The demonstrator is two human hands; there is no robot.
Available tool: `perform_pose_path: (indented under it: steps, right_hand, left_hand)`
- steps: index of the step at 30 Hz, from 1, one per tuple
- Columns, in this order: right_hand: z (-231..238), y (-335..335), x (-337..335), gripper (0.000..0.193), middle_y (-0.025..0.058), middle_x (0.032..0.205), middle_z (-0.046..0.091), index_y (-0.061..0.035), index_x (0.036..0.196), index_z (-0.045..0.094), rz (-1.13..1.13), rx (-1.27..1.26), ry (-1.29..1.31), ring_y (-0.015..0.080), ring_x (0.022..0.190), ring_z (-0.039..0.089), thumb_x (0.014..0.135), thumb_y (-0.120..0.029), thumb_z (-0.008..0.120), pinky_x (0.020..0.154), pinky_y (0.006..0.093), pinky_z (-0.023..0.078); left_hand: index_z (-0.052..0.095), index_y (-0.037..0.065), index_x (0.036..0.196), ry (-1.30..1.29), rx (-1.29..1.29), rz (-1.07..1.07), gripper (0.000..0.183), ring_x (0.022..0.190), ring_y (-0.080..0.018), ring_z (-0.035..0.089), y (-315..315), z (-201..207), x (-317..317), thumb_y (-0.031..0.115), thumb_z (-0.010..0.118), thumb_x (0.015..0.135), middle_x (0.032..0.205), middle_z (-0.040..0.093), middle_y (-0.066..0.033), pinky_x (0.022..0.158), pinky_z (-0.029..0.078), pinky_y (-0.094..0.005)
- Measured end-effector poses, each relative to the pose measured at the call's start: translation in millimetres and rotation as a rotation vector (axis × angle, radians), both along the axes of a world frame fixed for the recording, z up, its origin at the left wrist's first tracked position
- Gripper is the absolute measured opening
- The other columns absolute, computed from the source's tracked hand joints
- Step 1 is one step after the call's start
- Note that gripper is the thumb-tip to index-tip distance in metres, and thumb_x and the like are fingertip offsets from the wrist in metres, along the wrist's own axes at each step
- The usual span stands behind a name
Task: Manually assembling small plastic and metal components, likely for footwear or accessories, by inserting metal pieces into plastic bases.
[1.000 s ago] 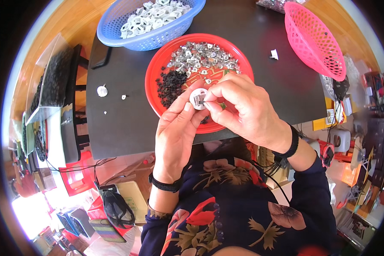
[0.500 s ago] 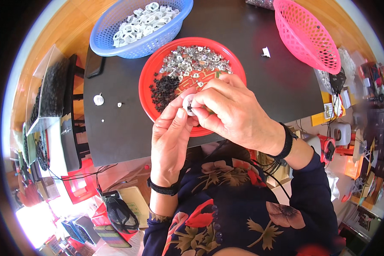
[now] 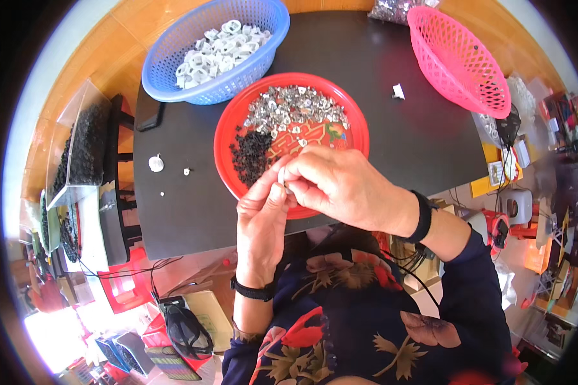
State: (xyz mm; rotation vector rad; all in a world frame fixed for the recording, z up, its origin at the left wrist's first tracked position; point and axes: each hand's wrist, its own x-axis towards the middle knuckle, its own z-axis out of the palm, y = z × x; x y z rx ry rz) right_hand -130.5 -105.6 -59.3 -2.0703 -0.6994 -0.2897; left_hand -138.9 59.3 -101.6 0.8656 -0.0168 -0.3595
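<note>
In front of me, over the near side of a round red tray (image 3: 221,154), both hands meet around a small white round plastic part (image 3: 282,174). The fingers and thumb of my left hand (image 3: 262,224) pinch its left side. My right hand (image 3: 350,189) closes its fingertips on the other side and hides much of it. The part shows nearly edge-on. Beyond the hands, the tray holds a heap of small black pieces (image 3: 252,157) at the left and many small shiny clear-and-metal pieces (image 3: 292,106) at the back.
A blue basket (image 3: 154,70) of white plastic parts (image 3: 215,54) stands at the far left; a pink basket (image 3: 427,48) is at the far right. On the dark table (image 3: 186,215) lie a white round part (image 3: 155,163), small bits, a white piece (image 3: 398,92) and a dark flat object (image 3: 149,115).
The white part has turned from showing its face to nearly edge-on between my fingers. The whole scene sits slightly lower in the view. Both hands keep their pinch.
</note>
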Motion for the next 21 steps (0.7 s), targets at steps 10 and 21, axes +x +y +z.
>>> perform_pose_path:
  steps: [10,21]
  right_hand:
    - [6.1,15.8,-11.0,0.014,0.0104,0.085,0.059,-0.0048,0.088,0.052,-0.121,0.036,0.093,0.0301,0.077,0.061,0.080,-0.007,0.064,0.066,0.0381,0.049]
    - [6.7,21.8,1.0,0.014,0.0090,0.085,0.058,-0.0053,0.087,0.053,-0.145,-0.087,-0.154,0.0299,0.080,0.059,0.079,-0.006,0.064,0.075,0.0396,0.047]
  left_hand:
    - [0.054,-0.002,0.127,-0.052,0.059,0.065,0.033,0.102,-0.0135,0.058,1.4,5.3,-2.4,0.003,0.050,0.095,0.123,0.059,-0.0106,0.089,0.047,-0.0292]
    - [0.050,-0.004,0.130,-0.094,0.006,0.059,0.035,0.110,-0.0170,0.055,2.8,10.9,2.4,0.008,0.047,0.098,0.122,0.058,-0.0120,0.098,0.043,-0.0319]
